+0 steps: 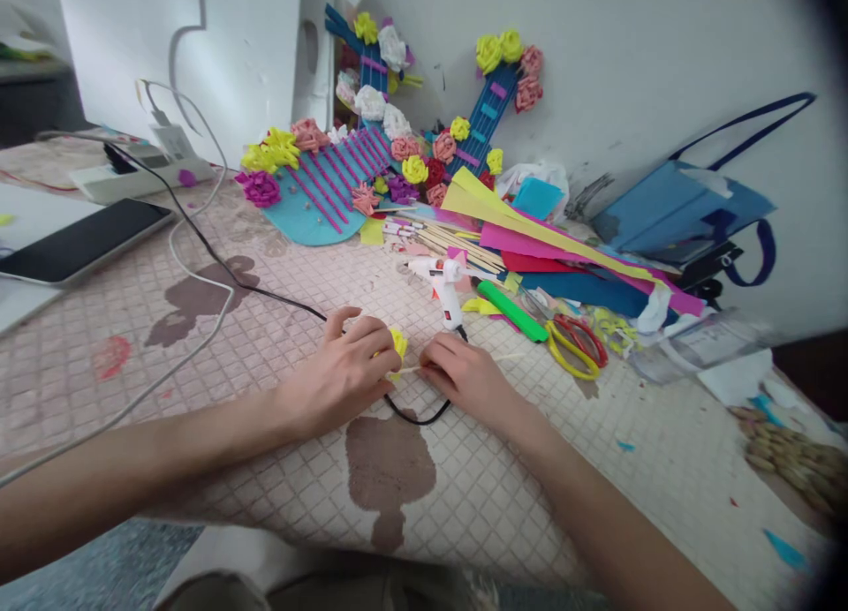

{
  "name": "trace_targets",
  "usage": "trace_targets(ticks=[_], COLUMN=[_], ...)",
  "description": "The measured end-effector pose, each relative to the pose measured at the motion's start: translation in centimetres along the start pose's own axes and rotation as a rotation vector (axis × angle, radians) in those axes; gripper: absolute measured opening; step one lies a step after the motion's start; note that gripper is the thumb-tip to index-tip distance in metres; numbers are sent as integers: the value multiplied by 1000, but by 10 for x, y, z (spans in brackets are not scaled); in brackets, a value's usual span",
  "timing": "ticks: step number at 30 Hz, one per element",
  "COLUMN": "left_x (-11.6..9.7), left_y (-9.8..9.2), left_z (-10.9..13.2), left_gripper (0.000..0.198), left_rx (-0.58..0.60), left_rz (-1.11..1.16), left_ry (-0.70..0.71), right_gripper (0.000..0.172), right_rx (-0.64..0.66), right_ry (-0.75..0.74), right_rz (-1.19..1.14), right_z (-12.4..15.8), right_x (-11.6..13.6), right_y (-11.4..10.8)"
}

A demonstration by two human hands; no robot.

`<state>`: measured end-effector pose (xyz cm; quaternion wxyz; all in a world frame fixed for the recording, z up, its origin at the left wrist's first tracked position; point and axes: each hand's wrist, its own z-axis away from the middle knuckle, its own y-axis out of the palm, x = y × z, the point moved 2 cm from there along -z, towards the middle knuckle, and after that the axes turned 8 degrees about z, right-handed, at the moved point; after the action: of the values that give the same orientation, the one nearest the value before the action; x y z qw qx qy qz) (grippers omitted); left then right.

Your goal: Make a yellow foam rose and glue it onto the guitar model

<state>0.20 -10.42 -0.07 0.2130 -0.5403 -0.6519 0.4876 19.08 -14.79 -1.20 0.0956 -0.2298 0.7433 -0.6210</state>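
Observation:
Near the front middle of the table, my left hand (351,364) is closed on a small yellow paper flower (398,344), which its fingers partly hide. My right hand (467,377) pinches a thin pale stick (411,370). One end of the stick reaches the flower, and the other shows beyond my right hand. Whether stick and flower are joined is hidden by my fingers. Just behind my right hand lies a white glue gun (443,280). Its black cord (417,421) loops beneath both hands.
Paper-flower-covered blue guitar shapes (298,209) lean at the back. Wooden sticks (457,245), coloured paper (530,227), a green cutter (510,311) and scissors (573,346) lie to the right. A phone (86,240) and power strip (139,177) are on the left; a blue bag (682,205) stands right.

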Motion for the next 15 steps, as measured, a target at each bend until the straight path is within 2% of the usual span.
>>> trace_targets(ticks=[15], left_x=[-2], left_y=[1], left_z=[4], left_gripper=[14], left_rx=[-5], left_rz=[-99], left_ry=[20], right_gripper=[16], right_rx=[-68], right_ry=[-101], right_rz=[30], right_z=[-3], right_x=[8], right_y=[3])
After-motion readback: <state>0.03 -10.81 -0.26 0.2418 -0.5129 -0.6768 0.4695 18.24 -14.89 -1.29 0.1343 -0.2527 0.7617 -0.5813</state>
